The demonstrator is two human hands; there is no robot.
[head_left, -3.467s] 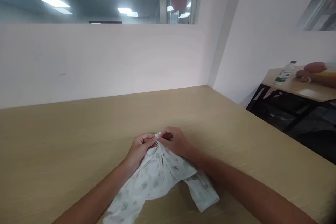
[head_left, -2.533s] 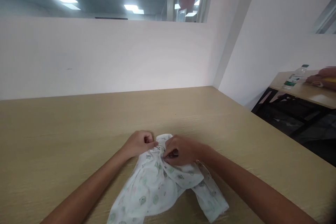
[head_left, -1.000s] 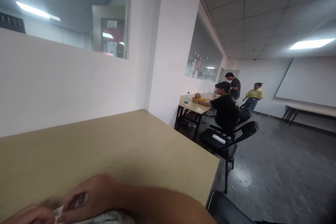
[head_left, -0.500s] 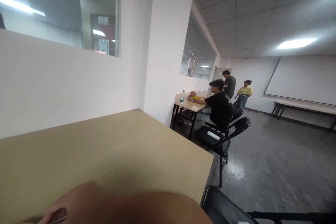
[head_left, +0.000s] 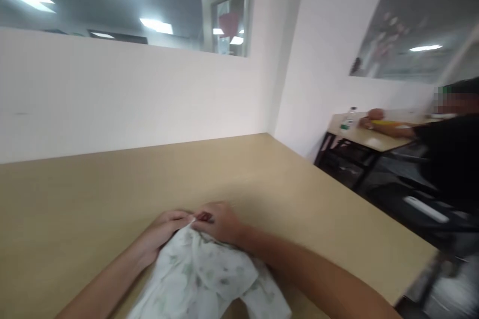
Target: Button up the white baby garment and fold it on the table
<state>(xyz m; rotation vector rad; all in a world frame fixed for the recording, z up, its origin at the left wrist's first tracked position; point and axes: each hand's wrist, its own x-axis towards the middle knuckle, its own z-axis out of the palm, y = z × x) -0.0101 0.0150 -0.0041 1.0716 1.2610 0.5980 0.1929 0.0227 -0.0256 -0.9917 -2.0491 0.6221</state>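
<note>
A white cloth [head_left: 220, 264] with a pale green leaf print hangs in folds from my two hands over the near edge of the table. My left hand [head_left: 168, 227] pinches its gathered top from the left. Close against it, my right hand [head_left: 222, 222] is closed on the same gathered part, with its fingers curled. Something small and dark reddish shows between the right fingers, too blurred to name. Whether the cloth is a garment cannot be told.
Both forearms lie over a light wood table [head_left: 112, 189] that meets a white wall [head_left: 130, 94]. At the right, a person in black [head_left: 456, 154] sits at another table [head_left: 368, 139] with a water bottle [head_left: 349, 120]. A white oblong object [head_left: 426, 209] lies on a black chair.
The view has swung left and down. Both hands and the printed cloth are now in sight; before, only a blurred arm and hand showed at the bottom edge.
</note>
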